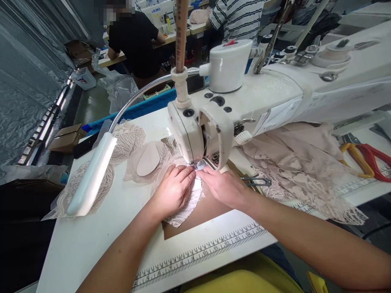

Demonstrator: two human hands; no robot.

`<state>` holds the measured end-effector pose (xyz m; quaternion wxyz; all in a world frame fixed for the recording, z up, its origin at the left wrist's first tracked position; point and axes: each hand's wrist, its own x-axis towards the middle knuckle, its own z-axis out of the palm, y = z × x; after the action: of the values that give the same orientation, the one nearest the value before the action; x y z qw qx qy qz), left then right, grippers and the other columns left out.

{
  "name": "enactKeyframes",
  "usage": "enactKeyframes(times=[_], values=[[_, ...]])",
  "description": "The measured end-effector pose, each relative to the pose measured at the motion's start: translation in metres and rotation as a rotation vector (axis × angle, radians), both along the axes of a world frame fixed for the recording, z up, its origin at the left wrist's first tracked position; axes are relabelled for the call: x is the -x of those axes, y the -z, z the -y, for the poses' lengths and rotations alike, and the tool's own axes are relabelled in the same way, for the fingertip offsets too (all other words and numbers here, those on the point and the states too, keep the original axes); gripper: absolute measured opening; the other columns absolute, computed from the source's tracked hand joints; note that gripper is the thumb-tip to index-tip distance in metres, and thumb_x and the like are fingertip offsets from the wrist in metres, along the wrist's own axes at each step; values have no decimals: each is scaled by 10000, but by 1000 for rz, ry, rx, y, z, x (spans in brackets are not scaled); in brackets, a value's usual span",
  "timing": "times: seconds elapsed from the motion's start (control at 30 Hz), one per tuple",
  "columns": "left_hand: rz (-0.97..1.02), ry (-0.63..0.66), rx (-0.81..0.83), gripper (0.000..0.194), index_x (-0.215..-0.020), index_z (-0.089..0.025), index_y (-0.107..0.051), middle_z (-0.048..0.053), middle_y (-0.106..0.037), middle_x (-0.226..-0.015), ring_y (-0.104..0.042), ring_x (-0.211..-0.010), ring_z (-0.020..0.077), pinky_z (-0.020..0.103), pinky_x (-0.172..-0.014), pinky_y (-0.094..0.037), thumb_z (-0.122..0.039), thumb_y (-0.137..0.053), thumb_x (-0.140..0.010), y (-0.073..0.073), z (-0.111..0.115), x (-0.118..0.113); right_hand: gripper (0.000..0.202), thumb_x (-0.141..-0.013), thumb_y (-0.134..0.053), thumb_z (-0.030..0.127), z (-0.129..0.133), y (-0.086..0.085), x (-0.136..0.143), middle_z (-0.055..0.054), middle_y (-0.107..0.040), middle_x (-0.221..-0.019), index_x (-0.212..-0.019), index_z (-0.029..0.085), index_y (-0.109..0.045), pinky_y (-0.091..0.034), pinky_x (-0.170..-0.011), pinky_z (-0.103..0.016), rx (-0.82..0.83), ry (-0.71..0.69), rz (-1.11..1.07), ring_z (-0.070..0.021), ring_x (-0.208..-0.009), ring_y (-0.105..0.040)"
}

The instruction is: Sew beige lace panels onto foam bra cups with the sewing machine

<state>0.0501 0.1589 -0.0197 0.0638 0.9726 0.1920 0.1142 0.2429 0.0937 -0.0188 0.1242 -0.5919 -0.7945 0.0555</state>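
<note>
A pale lace piece [187, 209] lies under the needle area of a white sewing machine [189, 132]. My left hand [176, 188] presses on the lace just left of the presser foot [200, 165], its fingers close together. From the right, my right hand [224, 185] reaches to the foot, with its fingertips at the lace edge and its fingers together. What sits beneath these fingertips is too small to make out. A brown plate [210, 211] lies under the work. More lace cups [148, 160] rest to the left.
A lamp [93, 175] on a bent metal neck stands at the left. Beige lace fabric [293, 162] is heaped at the right, beside red-handled scissors [374, 162] and a yellow handle. A printed ruler [201, 256] runs along the front edge. Two people sit beyond the machine.
</note>
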Motion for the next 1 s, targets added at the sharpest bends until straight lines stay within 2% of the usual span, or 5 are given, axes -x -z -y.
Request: enactKeyframes(times=[0.3, 0.5, 0.73, 0.87, 1.0], values=[[-41, -16, -4, 405, -1254, -130, -523, 140, -582, -1263, -477, -1139, 305, 511, -948, -383, -120, -439, -858, 0, -7, 0, 347, -847, -450, 109, 0, 1, -3, -68, -636, -887, -1100, 198, -671, -334, -568, -257, 8, 0, -66, -158, -700, -498], [-48, -77, -1, 403, -1285, -134, -498, 145, -585, -1254, -496, -1105, 301, 517, -952, -370, -184, -428, -892, 0, -10, 2, 368, -853, -442, 114, -1, 7, -3, -83, -644, -977, -1142, 193, -656, -360, -584, -251, 3, -6, -72, -145, -679, -497], [-72, -136, -37, 382, -1264, -141, -527, 176, -548, -1291, -490, -1138, 328, 545, -946, -363, -252, -405, -919, -4, -5, 4, 339, -850, -449, 97, -1, 4, -3, -74, -660, -903, -1083, 189, -677, -395, -643, -259, 2, 6, -106, -167, -734, -529], [-76, -45, -36, 391, -1247, -129, -539, 168, -526, -1324, -445, -1214, 340, 530, -979, -354, -305, -437, -914, -5, -4, 9, 331, -854, -441, 92, 0, 4, -5, -72, -658, -896, -1069, 183, -677, -397, -665, -261, -29, -6, -133, -168, -749, -533], [-15, 65, -8, 351, -1222, -150, -550, 143, -557, -1291, -470, -1202, 298, 468, -971, -391, -281, -468, -907, -6, -4, 10, 317, -866, -442, 98, 1, 5, -8, -51, -632, -825, -1072, 173, -671, -345, -604, -255, -50, -76, -123, -148, -688, -491]])
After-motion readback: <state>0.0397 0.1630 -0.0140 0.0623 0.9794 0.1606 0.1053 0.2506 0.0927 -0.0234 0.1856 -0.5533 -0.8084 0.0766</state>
